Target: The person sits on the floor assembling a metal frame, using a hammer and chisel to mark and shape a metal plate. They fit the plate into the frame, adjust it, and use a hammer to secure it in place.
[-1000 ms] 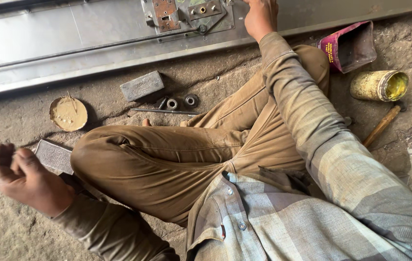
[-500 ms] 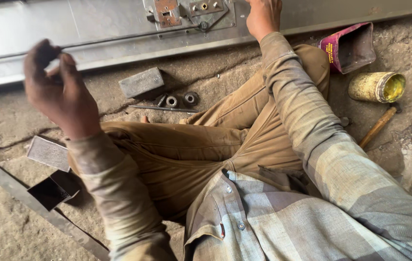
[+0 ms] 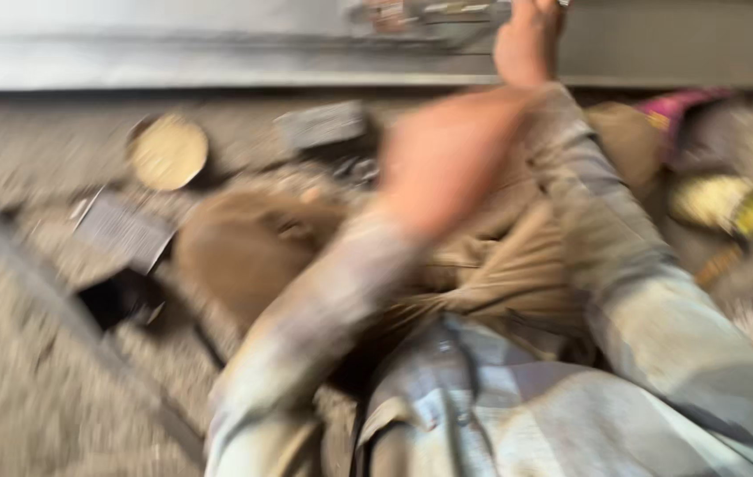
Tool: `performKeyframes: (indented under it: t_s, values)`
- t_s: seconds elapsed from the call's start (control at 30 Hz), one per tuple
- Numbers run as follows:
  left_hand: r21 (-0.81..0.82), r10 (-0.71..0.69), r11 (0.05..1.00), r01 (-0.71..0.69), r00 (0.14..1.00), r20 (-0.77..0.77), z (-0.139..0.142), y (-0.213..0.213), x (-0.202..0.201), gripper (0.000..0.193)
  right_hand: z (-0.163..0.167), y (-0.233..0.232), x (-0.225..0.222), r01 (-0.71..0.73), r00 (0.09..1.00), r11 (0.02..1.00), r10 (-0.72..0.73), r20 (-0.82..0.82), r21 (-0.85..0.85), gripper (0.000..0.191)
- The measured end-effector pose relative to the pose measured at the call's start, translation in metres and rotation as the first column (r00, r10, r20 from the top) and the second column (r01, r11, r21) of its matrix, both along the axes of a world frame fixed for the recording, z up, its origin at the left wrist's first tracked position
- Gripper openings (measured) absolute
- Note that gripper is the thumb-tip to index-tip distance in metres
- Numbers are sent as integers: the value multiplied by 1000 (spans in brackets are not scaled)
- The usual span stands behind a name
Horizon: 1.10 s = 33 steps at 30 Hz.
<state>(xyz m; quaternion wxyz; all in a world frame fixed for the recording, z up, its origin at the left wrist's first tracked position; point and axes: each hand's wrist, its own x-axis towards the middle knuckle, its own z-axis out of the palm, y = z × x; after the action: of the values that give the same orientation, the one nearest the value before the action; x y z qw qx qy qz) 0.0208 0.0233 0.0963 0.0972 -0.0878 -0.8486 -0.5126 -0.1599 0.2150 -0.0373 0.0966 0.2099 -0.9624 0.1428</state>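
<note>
At far centre, right hand [image 3: 528,44] resting against the long grey metal channel [image 3: 173,62], just beside a blurred bracket fitting [image 3: 429,12] mounted on it; fingers run past the top edge of the view, so grip width cannot be told. Left hand [image 3: 447,159] raised in mid-air over the bent knee [image 3: 253,247], heavily motion-blurred; whether anything is held, and whether open or closed, cannot be told.

Key relation: channel lying far of both hands, long axis running left to right across the whole view. Right hand already on it; left hand near, not touching, with the fitting far and slightly left of it.

Outward on the concrete floor [image 3: 32,397]:
- Small grey block [image 3: 319,124] just left of the left hand, near the channel.
- Round yellowish lid [image 3: 167,152] further left.
- Flat grey plate [image 3: 122,230] and a dark open box [image 3: 116,296] near left, beside the knee.
- Dark metal strip [image 3: 5,256] running diagonally at far left.
- Yellow tin [image 3: 721,205] at right, pink carton [image 3: 681,106] beyond it, wooden handle [image 3: 719,263] just nearer.
</note>
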Motion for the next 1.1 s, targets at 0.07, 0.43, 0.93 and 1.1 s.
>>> performKeyframes:
  t_s: [0.07,0.43,0.93,1.1]
  values:
    - [62,6,998,10,970,-244,8,30,-36,38,3,-63,30,-227,973,971,230,26,-75,55]
    - [231,471,878,-419,841,-266,-100,-21,-110,17,-71,-391,149,-895,444,446,890,104,-1,54]
    - [291,528,838,-462,822,-213,-107,-6,-124,14,-80,-431,163,-899,434,425,895,104,104,37]
    - [327,542,829,-454,795,-271,-76,-53,-116,18,-59,-420,154,-863,451,494,848,278,-104,27]
